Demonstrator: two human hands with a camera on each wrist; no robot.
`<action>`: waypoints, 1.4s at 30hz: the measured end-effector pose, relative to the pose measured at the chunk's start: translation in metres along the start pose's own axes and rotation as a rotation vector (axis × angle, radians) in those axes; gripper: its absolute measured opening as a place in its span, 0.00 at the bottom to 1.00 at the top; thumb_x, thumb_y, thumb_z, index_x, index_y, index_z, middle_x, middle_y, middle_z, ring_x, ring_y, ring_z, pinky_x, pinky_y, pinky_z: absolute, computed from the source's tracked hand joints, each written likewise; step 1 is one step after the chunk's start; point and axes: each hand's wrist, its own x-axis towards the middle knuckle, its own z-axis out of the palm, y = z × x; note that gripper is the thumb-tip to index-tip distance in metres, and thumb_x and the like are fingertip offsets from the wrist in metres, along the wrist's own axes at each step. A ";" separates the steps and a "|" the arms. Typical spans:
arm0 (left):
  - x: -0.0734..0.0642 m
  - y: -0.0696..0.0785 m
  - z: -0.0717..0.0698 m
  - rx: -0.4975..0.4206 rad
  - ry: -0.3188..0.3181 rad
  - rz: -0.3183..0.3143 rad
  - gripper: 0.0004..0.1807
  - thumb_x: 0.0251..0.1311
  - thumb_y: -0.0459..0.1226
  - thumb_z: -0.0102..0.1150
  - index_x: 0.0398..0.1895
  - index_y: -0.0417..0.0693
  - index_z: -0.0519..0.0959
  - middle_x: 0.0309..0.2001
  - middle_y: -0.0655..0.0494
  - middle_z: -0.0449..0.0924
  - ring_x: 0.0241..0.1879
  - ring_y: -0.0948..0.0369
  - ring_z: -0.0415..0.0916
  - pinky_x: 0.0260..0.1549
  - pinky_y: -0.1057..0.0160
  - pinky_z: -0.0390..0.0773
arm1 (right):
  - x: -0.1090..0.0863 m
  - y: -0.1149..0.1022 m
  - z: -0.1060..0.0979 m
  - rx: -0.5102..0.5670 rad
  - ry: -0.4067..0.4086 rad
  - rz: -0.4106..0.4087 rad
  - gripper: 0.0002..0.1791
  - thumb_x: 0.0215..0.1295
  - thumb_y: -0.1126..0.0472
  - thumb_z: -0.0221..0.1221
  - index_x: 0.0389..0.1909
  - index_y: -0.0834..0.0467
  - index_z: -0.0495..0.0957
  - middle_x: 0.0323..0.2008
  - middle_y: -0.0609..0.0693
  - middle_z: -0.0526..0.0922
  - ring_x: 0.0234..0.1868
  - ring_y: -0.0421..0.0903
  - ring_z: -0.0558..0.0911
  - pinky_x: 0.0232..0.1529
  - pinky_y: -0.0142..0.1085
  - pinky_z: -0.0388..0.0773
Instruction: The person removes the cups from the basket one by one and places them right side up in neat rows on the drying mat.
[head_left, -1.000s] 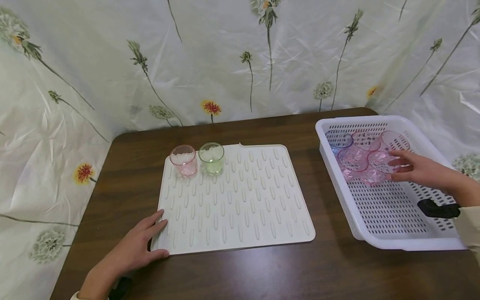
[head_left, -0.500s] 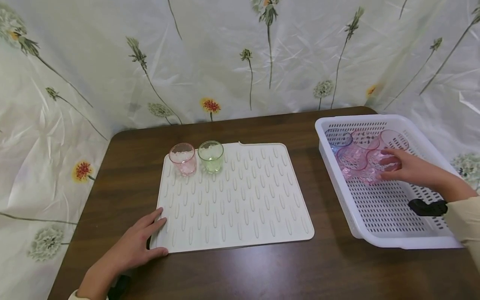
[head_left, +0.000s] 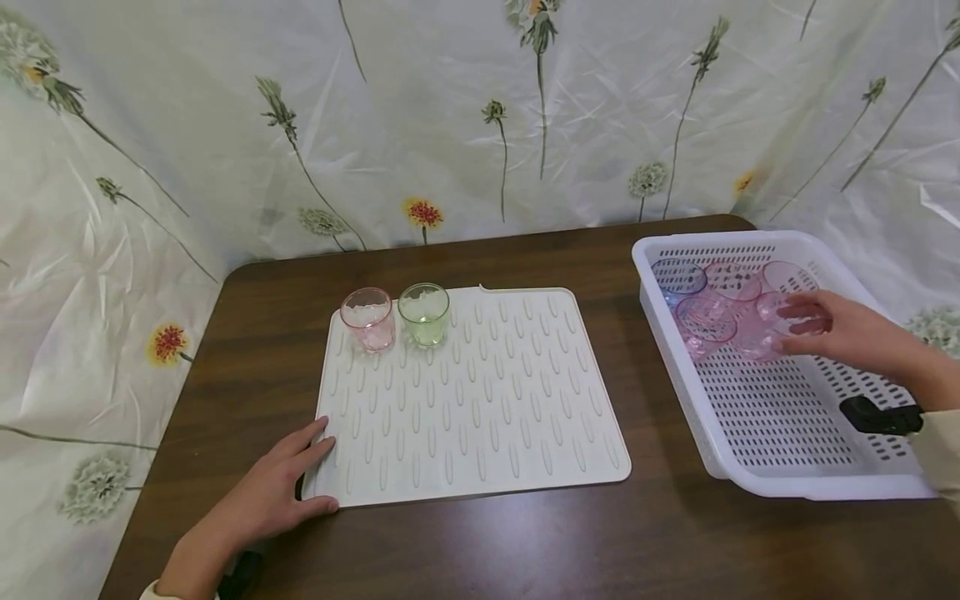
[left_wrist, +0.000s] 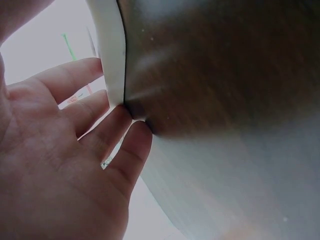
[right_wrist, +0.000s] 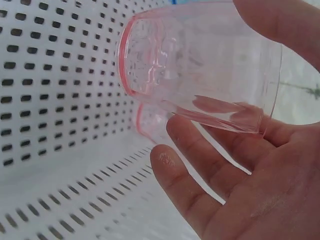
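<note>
My left hand (head_left: 270,487) rests on the left edge of the white ridged mat (head_left: 480,417), its fingers spread. In the left wrist view, fingertips touch the mat's edge beside the dark table. Over in the white basket (head_left: 720,454), my right hand (head_left: 851,333) holds a clear pink glass (right_wrist: 200,65) between thumb and fingers, near its rim. Its thick pink base points toward the perforated basket floor. Around it stand several more glasses: a pink one (head_left: 705,321) to its left and a blue one (head_left: 677,279) at the back left. Their lower parts overlap and are hard to separate.
A pink glass (head_left: 369,321) and a green glass (head_left: 425,317) stand side by side at the mat's back left corner. The brown table (head_left: 525,542) carries mat and basket. Behind it hangs a flower-printed curtain (head_left: 450,125).
My right hand has shifted slightly left and then back right, and the pink glass at its fingers now looks moved from its earlier stance. The left hand stays on the mat.
</note>
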 end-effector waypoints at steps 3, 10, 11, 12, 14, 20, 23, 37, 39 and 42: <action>0.000 0.000 0.000 0.002 0.001 -0.003 0.44 0.48 0.55 0.74 0.67 0.43 0.73 0.74 0.42 0.61 0.70 0.41 0.64 0.61 0.40 0.71 | -0.004 0.000 -0.005 -0.009 0.018 0.007 0.54 0.63 0.44 0.64 0.71 0.73 0.46 0.66 0.78 0.58 0.60 0.77 0.64 0.50 0.68 0.74; 0.000 0.000 0.001 0.007 0.006 0.001 0.45 0.48 0.55 0.74 0.67 0.42 0.73 0.74 0.42 0.62 0.70 0.41 0.64 0.61 0.40 0.71 | -0.012 0.000 -0.014 -0.001 0.075 0.004 0.52 0.64 0.47 0.64 0.72 0.74 0.45 0.65 0.78 0.58 0.57 0.76 0.65 0.48 0.68 0.75; 0.000 0.000 0.001 0.006 0.006 -0.003 0.44 0.48 0.55 0.74 0.67 0.42 0.73 0.74 0.42 0.62 0.70 0.41 0.64 0.61 0.40 0.71 | -0.013 0.000 -0.015 -0.001 0.086 0.002 0.53 0.64 0.47 0.64 0.72 0.74 0.45 0.65 0.78 0.57 0.57 0.76 0.64 0.47 0.68 0.75; 0.000 0.001 0.001 0.006 0.005 -0.004 0.45 0.48 0.55 0.74 0.67 0.42 0.73 0.74 0.42 0.62 0.70 0.41 0.64 0.61 0.40 0.71 | -0.014 0.001 -0.016 0.002 0.094 0.003 0.54 0.64 0.46 0.64 0.73 0.73 0.44 0.66 0.78 0.57 0.57 0.75 0.64 0.48 0.69 0.74; 0.000 0.001 0.000 0.005 0.006 -0.002 0.45 0.48 0.55 0.74 0.67 0.42 0.73 0.74 0.42 0.62 0.70 0.41 0.64 0.61 0.40 0.71 | -0.015 0.002 -0.017 0.012 0.110 0.006 0.56 0.64 0.45 0.63 0.75 0.71 0.40 0.66 0.78 0.57 0.58 0.76 0.63 0.50 0.71 0.72; -0.001 0.001 0.000 0.001 0.007 0.000 0.45 0.48 0.55 0.74 0.67 0.42 0.73 0.74 0.42 0.62 0.70 0.41 0.64 0.61 0.40 0.71 | -0.015 0.003 -0.019 0.096 0.171 0.010 0.58 0.67 0.47 0.60 0.77 0.68 0.30 0.66 0.80 0.56 0.60 0.77 0.60 0.54 0.75 0.61; -0.001 0.000 0.001 0.003 0.010 0.001 0.45 0.48 0.55 0.74 0.67 0.42 0.73 0.74 0.42 0.62 0.70 0.41 0.64 0.61 0.40 0.71 | -0.013 0.002 -0.018 0.134 0.233 0.000 0.56 0.68 0.49 0.61 0.77 0.67 0.30 0.65 0.79 0.58 0.60 0.70 0.66 0.54 0.73 0.64; -0.001 -0.001 0.001 -0.005 0.009 -0.003 0.45 0.48 0.55 0.74 0.67 0.43 0.73 0.74 0.42 0.62 0.70 0.41 0.64 0.61 0.40 0.71 | -0.010 -0.023 -0.030 0.182 0.311 -0.042 0.53 0.67 0.50 0.61 0.79 0.62 0.37 0.69 0.77 0.58 0.58 0.55 0.70 0.56 0.68 0.70; -0.001 -0.001 0.001 -0.005 0.012 0.005 0.45 0.48 0.55 0.74 0.67 0.42 0.73 0.74 0.41 0.62 0.70 0.40 0.64 0.61 0.40 0.71 | -0.009 -0.028 -0.030 0.190 0.310 -0.047 0.54 0.66 0.50 0.62 0.79 0.60 0.36 0.70 0.77 0.57 0.60 0.64 0.66 0.53 0.75 0.62; -0.001 0.000 0.001 -0.002 0.016 0.006 0.45 0.48 0.55 0.74 0.67 0.42 0.73 0.74 0.42 0.62 0.70 0.40 0.64 0.61 0.40 0.71 | -0.008 -0.031 -0.031 0.194 0.309 -0.057 0.54 0.66 0.49 0.62 0.80 0.55 0.35 0.72 0.75 0.55 0.61 0.48 0.70 0.53 0.75 0.63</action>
